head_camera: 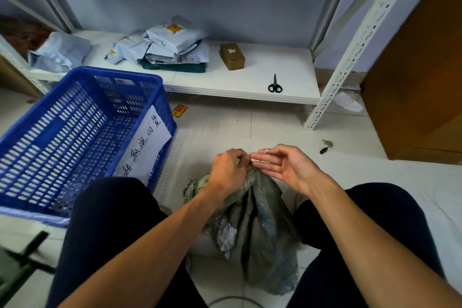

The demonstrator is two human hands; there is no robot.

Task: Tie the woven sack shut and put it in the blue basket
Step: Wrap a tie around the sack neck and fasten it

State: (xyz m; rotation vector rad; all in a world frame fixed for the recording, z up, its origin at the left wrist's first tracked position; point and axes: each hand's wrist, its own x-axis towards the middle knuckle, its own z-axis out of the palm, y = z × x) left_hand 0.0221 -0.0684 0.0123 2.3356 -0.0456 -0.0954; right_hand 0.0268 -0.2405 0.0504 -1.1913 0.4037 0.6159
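Note:
A grey-green woven sack (257, 227) stands on the floor between my knees, its mouth gathered into a bunch at the top. My left hand (228, 170) is closed around that gathered neck. My right hand (282, 165) is just right of it, palm turned inward, fingers partly spread, fingertips touching the neck and pinching a thin pale tie. The blue basket (82, 137), a slatted plastic crate with a handwritten paper label on its right side, stands on the floor to my left with nothing inside.
A low white shelf (250, 77) ahead holds grey mail bags (172, 42), a small brown box (232, 56) and black scissors (275, 85). A white shelf post (350, 55) and a brown cabinet (420, 77) stand at right. Scraps (326, 146) lie on the tiled floor.

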